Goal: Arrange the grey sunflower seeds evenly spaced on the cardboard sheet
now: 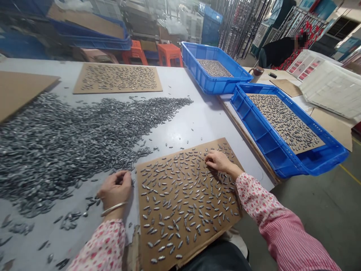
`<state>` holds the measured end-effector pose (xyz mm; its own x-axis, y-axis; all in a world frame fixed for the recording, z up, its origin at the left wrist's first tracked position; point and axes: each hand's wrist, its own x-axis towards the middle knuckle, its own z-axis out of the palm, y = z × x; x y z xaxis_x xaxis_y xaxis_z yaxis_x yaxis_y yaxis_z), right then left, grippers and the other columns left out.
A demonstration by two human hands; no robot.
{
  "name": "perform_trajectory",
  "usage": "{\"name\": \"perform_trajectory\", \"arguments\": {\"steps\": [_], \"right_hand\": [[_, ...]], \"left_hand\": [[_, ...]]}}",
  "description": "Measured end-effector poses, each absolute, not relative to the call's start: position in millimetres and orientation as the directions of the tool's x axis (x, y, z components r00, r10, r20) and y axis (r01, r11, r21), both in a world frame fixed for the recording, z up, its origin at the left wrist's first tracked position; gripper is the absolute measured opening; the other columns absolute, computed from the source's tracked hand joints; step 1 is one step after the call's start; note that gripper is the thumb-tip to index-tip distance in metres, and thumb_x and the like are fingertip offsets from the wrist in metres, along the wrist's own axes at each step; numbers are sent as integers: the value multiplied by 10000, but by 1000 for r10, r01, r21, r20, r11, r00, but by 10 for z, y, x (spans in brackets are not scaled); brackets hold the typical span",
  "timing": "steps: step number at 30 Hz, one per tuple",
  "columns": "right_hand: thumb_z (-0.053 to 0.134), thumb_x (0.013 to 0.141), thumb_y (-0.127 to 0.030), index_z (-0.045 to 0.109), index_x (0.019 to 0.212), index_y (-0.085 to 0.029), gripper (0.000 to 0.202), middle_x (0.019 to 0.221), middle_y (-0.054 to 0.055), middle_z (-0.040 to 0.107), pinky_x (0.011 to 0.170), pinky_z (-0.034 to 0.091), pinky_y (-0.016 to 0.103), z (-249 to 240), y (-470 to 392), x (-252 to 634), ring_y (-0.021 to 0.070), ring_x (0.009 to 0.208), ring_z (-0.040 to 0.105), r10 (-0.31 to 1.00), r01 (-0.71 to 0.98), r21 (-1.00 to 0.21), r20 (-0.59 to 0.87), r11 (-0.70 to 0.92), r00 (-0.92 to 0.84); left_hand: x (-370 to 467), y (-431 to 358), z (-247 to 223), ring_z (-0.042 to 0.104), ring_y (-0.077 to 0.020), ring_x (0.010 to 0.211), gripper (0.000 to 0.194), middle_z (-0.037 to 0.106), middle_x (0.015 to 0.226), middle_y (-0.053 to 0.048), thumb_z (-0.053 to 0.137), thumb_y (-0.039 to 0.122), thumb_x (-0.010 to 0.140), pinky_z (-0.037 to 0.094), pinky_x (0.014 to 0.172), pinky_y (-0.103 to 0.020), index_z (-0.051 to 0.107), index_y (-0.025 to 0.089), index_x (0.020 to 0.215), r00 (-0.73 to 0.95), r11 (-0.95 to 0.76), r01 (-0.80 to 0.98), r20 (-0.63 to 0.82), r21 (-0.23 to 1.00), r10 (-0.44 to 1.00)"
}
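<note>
I have both forearms coming up from the bottom of my view, the right one slanting in from the lower right corner and the left one rising steeply. The right hand [218, 160] is over the far right part of a brown cardboard sheet [169, 263], back of the hand up, wrist nearly in line with the forearm. Its fingers are bent and drawn close toward the thumb, pointing left. The left hand [117, 188] sits just beside the sheet's left edge, its fingers curled in toward the thumb, and I see a pale bracelet [114, 207] around its wrist. At this angle I cannot tell whether either hand has a piece between its fingertips, or quite how far those tips stand apart.

Small silvery pieces [153, 261] are spread over the sheet, mostly apart and lying at mixed angles. Beyond the left hand I get a broad heap [84, 139] of similar pieces on the white table [203, 124], with a few strays near the wrist. To the right of the sheet, a blue tray [282, 165] holds another cardboard sheet dotted with pieces, and both sleeves [252, 195] show pink flowers.
</note>
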<state>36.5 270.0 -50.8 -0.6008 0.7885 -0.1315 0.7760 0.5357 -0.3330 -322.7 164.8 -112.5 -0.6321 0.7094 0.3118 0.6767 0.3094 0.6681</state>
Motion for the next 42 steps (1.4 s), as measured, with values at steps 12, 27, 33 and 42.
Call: {"name": "perform_trajectory", "arguments": {"steps": [12,27,33,42], "right_hand": [[535,892,-280,663,881,-171,168,907,53,595,658,338,231,-675,2644,513,134,812,524,709,713,-335,-158,616,-687],[568,871,-317,646,847,-187,153,857,43,576,649,328,241,-655,2566,280,148,817,520,805,804,-243,-119,543,-581],[566,875,-273,666,849,-196,129,853,34,589,639,325,239,-622,2581,245,141,822,530,755,752,-308,-139,583,-641],[561,883,-271,674,867,-191,140,849,42,571,680,329,253,-763,2616,135,146,820,501,702,681,-244,0,691,-712]], "left_hand": [[-3261,1650,-1196,547,-136,644,338,635,749,-54,530,389,728,459,701,-253,691,126,869,-638,322,669,295,670,711],[-3204,1644,-1117,521,-141,603,250,590,692,-35,526,388,742,448,654,-279,646,172,779,-636,281,657,315,699,704],[-3223,1663,-1134,514,-138,583,268,578,652,-21,531,382,715,444,625,-269,656,153,777,-656,305,637,291,708,696],[-3242,1644,-1173,525,-140,604,264,578,664,-14,533,384,733,446,654,-266,662,162,792,-648,316,660,305,681,698]]}}
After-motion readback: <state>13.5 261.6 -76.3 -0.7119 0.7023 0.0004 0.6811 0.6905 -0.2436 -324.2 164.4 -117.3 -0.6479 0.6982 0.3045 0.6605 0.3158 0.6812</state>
